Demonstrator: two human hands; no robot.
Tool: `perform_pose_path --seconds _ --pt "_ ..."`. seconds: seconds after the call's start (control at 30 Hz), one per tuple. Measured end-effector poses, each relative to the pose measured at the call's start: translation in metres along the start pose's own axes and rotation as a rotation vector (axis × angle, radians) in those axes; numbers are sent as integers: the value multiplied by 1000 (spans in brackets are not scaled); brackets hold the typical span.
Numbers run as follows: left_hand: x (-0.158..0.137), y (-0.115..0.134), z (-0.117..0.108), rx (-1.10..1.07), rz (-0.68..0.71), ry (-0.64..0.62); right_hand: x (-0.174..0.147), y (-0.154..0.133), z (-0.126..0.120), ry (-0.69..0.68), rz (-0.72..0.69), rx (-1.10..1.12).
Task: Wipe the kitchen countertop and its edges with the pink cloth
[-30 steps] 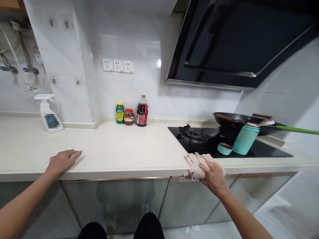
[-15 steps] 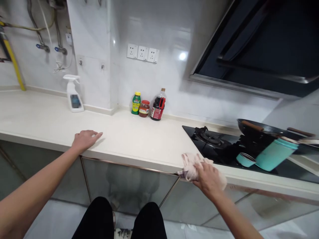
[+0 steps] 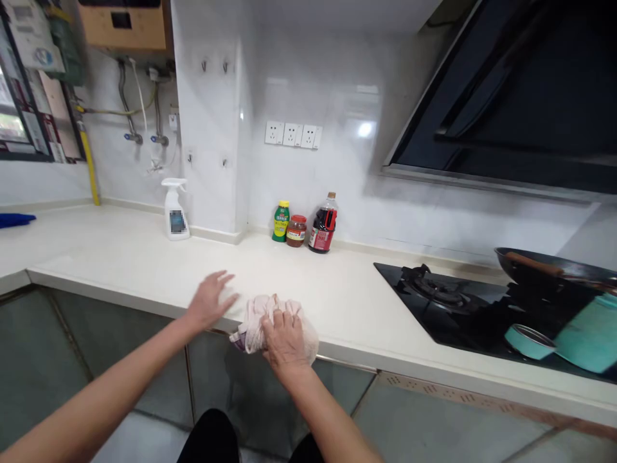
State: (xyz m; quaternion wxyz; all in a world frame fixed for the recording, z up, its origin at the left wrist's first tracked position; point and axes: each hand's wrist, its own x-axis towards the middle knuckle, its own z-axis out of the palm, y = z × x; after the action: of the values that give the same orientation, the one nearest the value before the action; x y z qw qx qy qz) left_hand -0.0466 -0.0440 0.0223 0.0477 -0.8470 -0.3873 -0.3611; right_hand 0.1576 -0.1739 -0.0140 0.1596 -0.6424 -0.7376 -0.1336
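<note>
One pale cloth [image 3: 256, 320] sits bunched at the front edge of the counter [image 3: 347, 302], near seven o'clock, gripped by the right hand [image 3: 288, 341]. From beside the hob [image 3: 463, 321], at four, it has come near the left hand [image 3: 209, 302], at eight, whose fingers spread empty; work now falls here. About the dial's centre, green bottle [image 3: 280, 223], jar [image 3: 296, 232] and dark bottle [image 3: 322, 226] bear unreadable lettering; the spray bottle [image 3: 174, 201], towards nine, has a pixelated label.

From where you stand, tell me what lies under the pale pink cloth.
The pale pink cloth lies over the front edge of the white countertop, with the right hand on top. The patch directly beneath is covered, so whether anything else is there cannot be seen.
</note>
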Motion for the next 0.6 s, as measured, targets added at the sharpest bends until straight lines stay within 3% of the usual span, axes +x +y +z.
perform_pose_path --seconds 0.17,0.27,0.37,0.47,0.6 --pt "-30 80 23 -206 450 -135 -4 10 -4 12 -92 146" --pt "-39 96 38 -182 510 -189 -18 35 -15 4 -262 308" --pt "-43 99 44 -71 499 -218 -35 83 -26 15 -373 435" --pt "-43 112 43 75 430 -243 -54 152 -32 158 -179 367" --pt "-34 150 48 255 285 -304 -79 237 -28 297 173 144"
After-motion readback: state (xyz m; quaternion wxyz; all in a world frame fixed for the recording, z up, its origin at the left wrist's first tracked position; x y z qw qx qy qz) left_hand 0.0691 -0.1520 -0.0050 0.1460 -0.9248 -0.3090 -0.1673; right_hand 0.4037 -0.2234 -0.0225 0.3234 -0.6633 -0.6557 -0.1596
